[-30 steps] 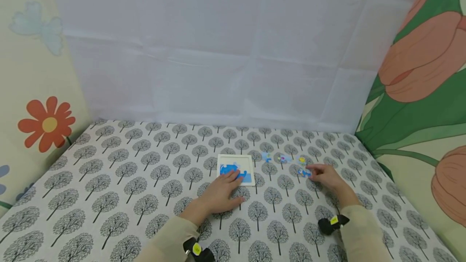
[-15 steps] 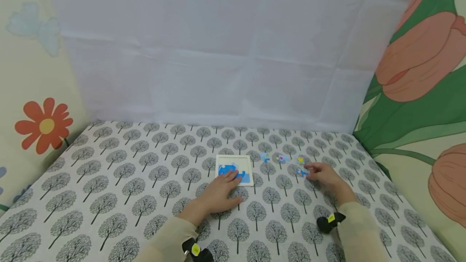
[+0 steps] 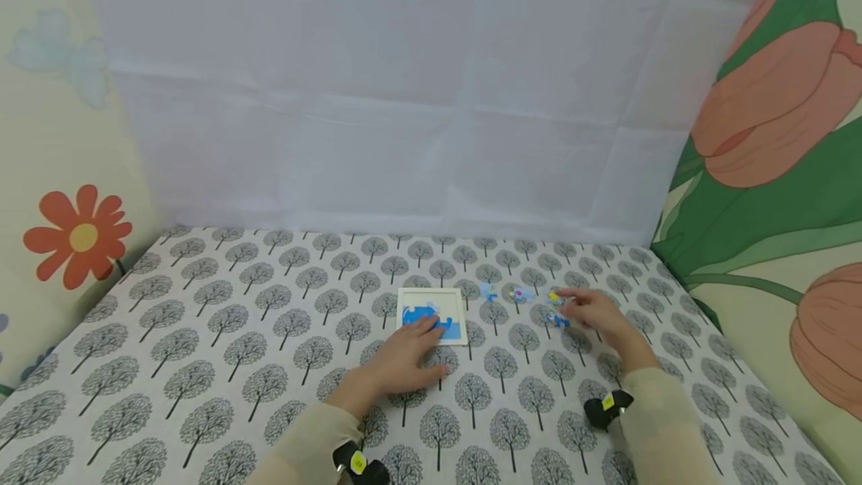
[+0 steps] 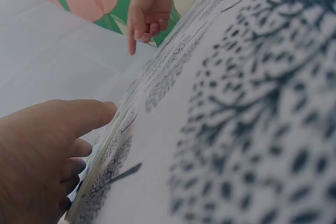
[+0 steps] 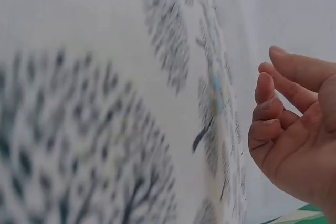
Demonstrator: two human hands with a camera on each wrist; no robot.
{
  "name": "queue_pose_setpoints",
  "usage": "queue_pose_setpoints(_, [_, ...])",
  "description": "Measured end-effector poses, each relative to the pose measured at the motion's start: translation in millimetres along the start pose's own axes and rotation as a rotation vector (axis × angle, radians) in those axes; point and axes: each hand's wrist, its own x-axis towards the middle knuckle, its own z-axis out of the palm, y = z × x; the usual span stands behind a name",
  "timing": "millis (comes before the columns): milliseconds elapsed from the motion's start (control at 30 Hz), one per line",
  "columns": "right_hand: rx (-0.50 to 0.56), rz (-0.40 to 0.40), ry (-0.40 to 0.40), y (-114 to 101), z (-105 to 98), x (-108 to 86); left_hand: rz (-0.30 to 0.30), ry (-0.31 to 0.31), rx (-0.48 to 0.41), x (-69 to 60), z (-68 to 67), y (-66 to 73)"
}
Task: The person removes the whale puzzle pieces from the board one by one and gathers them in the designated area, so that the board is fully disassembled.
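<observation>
Right hand has shifted up from beside the lower blue piece to the yellow piece; left hand has stayed on the frame. We note the right index finger reaching out, the others loosely bent, and a narrow gap to the thumb with nothing seen in it; whether the fingertip touches the yellow piece we cannot tell. Left fingers lie outstretched across the frame's near side. Two more loose pieces, a pale blue one and a pink-dotted one, lie on the surface between frame and right hand; blue pieces already sit inside the frame, its upper part pale. We judge the step to be choosing or arranging a loose piece. Next move, in our reading: close thumb and index on one piece, with the frame kept steady.
</observation>
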Motion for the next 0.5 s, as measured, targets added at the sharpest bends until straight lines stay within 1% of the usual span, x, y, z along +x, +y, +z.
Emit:
queue_pose_setpoints(133, [0.015,-0.052,-0.020,-14,9,3.4,-0.021,-0.007,0.016,-2.2,-4.8,0.7])
queue_pose_setpoints(267, [0.034,-0.104,-0.047,-23,21,8.4,-0.010,-0.013,0.050,-3.4,-6.2,-0.6])
queue_pose_setpoints(333, [0.036,-0.119,-0.054,-28,28,10.7,-0.004,-0.018,0.071,-4.3,-6.6,-0.8])
queue_pose_setpoints(500, [0.035,-0.137,-0.058,-40,47,15.6,-0.019,-0.030,0.118,-6.7,-9.0,0.6])
